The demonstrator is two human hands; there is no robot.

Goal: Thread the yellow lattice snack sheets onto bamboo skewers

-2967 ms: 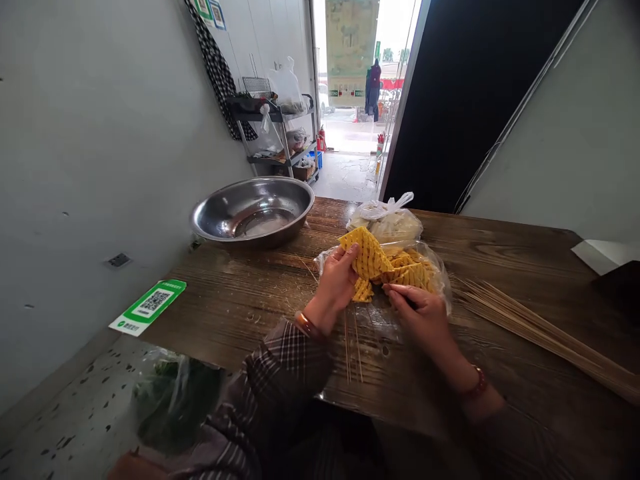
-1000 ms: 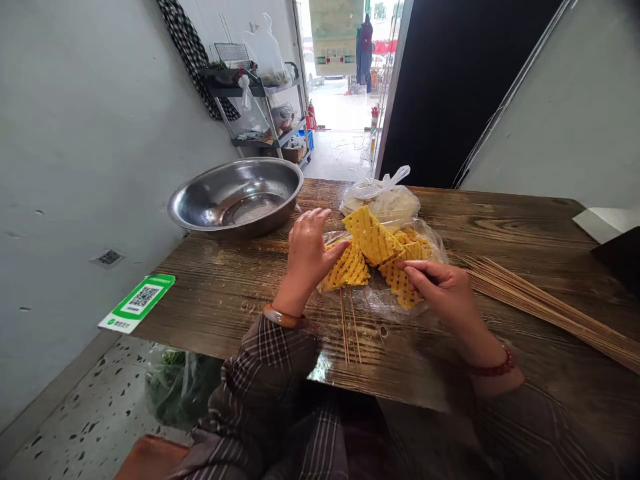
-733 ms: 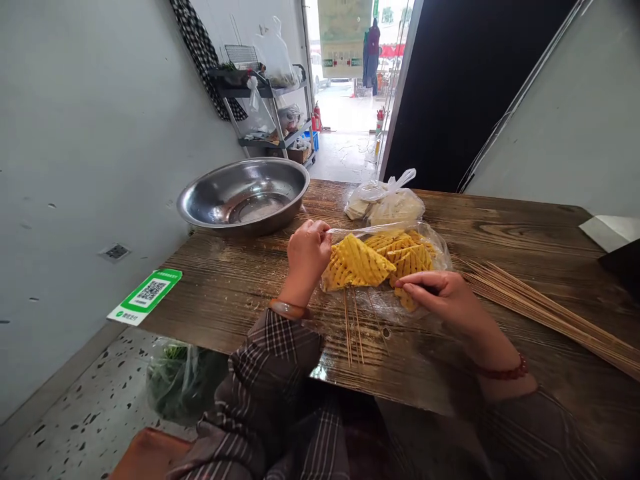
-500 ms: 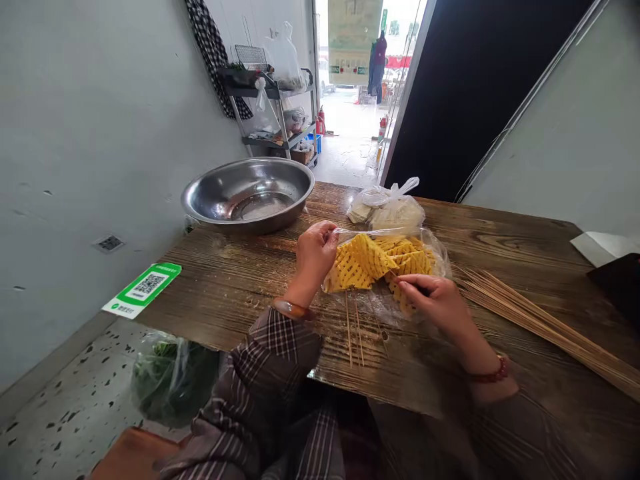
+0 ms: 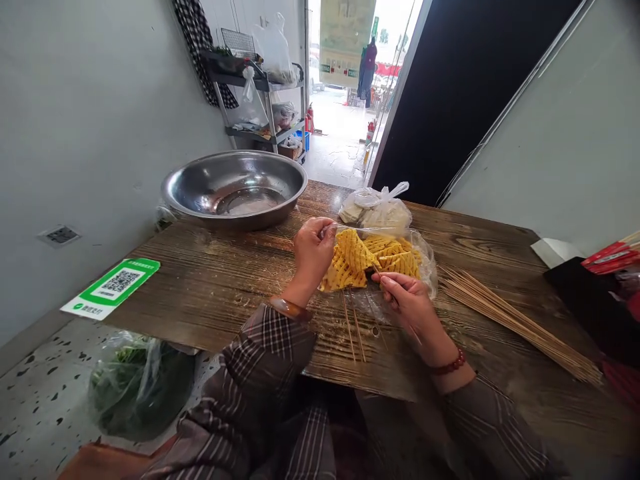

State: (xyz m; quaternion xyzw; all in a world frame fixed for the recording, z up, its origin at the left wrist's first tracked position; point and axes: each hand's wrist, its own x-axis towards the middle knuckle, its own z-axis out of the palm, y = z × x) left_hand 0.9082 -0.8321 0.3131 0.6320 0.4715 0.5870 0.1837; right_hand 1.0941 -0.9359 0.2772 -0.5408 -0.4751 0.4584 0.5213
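My left hand (image 5: 315, 248) is closed on the lifted edge of a clear plastic bag (image 5: 429, 270). Yellow food pieces scored in a lattice (image 5: 351, 257) lie in and at the mouth of this bag. Close to the front piece, my right hand (image 5: 407, 300) pinches a thin bamboo skewer; its tip is at the yellow food, but I cannot tell how far it goes in. Two skewers (image 5: 353, 330) stick out of the front piece toward me. To the right rests a bundle of loose bamboo skewers (image 5: 515, 320).
A large steel basin (image 5: 235, 217) stands at the back left of the wooden table (image 5: 210, 287). Behind the food is a tied plastic bag (image 5: 380, 212). A green QR code card (image 5: 113, 288) lies on the left edge. A bag of greens (image 5: 140, 387) is on the floor.
The right hand has shifted left and slightly down along the yellow food, still pinching the skewer. My left hand keeps hold of the bag edge. The view has turned slightly right.
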